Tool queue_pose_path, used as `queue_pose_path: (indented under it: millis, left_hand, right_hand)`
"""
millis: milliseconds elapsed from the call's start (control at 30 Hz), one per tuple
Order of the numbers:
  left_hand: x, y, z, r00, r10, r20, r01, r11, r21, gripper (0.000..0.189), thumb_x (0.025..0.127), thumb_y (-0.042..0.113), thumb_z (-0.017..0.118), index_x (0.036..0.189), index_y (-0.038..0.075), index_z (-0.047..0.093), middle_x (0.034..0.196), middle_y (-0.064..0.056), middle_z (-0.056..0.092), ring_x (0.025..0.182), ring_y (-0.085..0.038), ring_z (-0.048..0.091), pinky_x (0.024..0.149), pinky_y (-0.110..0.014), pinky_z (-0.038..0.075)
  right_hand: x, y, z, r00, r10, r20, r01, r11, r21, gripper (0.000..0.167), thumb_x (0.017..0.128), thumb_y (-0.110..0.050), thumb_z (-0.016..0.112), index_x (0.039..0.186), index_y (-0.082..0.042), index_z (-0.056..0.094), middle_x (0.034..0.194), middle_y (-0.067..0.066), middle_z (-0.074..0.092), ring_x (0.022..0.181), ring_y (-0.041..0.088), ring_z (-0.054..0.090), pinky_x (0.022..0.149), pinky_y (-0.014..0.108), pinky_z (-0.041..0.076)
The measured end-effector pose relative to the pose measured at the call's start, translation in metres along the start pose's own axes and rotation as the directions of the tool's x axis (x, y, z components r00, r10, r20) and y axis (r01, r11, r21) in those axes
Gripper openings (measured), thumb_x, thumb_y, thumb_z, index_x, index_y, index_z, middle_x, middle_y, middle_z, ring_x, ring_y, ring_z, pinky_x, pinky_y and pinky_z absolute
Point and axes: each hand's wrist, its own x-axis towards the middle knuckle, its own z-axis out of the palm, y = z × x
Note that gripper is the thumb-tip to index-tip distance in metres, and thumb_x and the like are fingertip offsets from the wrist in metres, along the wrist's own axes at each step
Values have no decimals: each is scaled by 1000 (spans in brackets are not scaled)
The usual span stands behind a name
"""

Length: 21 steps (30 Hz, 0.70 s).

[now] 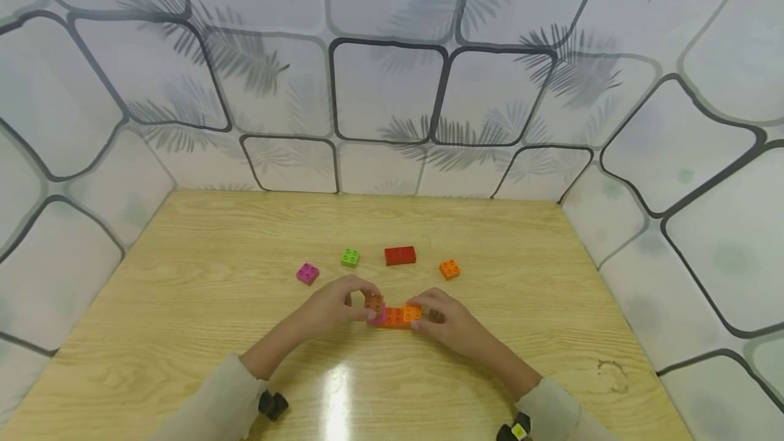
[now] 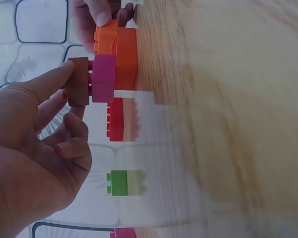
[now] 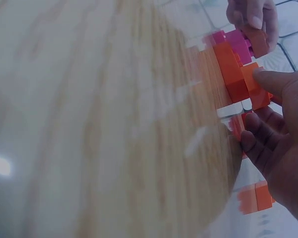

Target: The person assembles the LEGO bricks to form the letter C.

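My left hand (image 1: 333, 305) pinches a brown building brick (image 2: 78, 82) between thumb and fingers. That brick sits over a pink brick (image 2: 104, 78), whose studs still show in the gap between the two. The pink brick is on the left end of a long orange-red brick (image 1: 394, 317) lying on the table. On its right end is a small orange brick (image 3: 256, 87), which my right hand (image 1: 452, 322) pinches between thumb and fingers. Bare studs of the long brick show in the middle. The right hand's other fingers are loosely curled.
Behind the hands on the wooden table (image 1: 245, 223) lie a loose pink brick (image 1: 307, 273), a green brick (image 1: 350, 258), a long red brick (image 1: 400, 256) and an orange brick (image 1: 450, 269). Patterned white walls (image 1: 392, 94) enclose the table's back and sides.
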Motion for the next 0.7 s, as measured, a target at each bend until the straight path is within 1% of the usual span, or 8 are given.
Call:
queue_pose_path:
  millis: [133,167,267,467,567,700]
  left_hand:
    - [-1,1,1,1000,-2,3,2,1000,21,24,91,35,75,115,34,69,109,13,63,86,-14,52,69,-28,47]
    - [-1,1,1,1000,-13,1,13,1000,26,24,91,36,75,115,35,69,109,13,63,85,-14,51,69,-28,47]
    - [-2,2,1,1000,-16,-7,16,998,54,25,91,38,75,115,36,69,109,15,62,83,-13,52,68,-28,47]
    - [-1,4,2,1000,2,-21,1,991,133,26,91,39,75,116,38,69,107,19,62,81,-11,52,67,-27,46]
    - [0,5,2,1000,15,-21,-12,988,157,27,90,40,75,116,37,70,108,19,63,79,-11,51,65,-26,46]
    - [1,7,2,999,25,-21,-21,986,167,27,89,39,76,116,35,71,109,17,64,77,-11,51,63,-26,45]
  right_hand:
    - [1,-1,0,1000,6,-1,-6,1000,-2,36,96,-41,68,130,-29,65,120,-11,60,88,11,52,76,24,47]
    - [1,-1,0,1000,8,0,-8,1000,-2,36,96,-41,67,130,-29,64,120,-11,60,88,11,52,76,24,47]
    - [1,-1,0,1000,9,1,-9,1000,0,36,96,-41,67,130,-28,65,120,-11,60,88,10,52,76,24,47]
    - [0,0,0,1000,-3,-2,3,1000,5,37,97,-39,67,131,-26,65,121,-10,61,87,10,53,76,25,48]
    - [0,0,0,1000,0,-1,0,1000,3,38,97,-40,67,131,-24,65,121,-11,60,87,10,53,76,25,49]
    - [0,-2,-1,1000,17,8,-17,1000,7,39,97,-41,66,132,-25,65,120,-13,60,87,10,54,76,25,49]
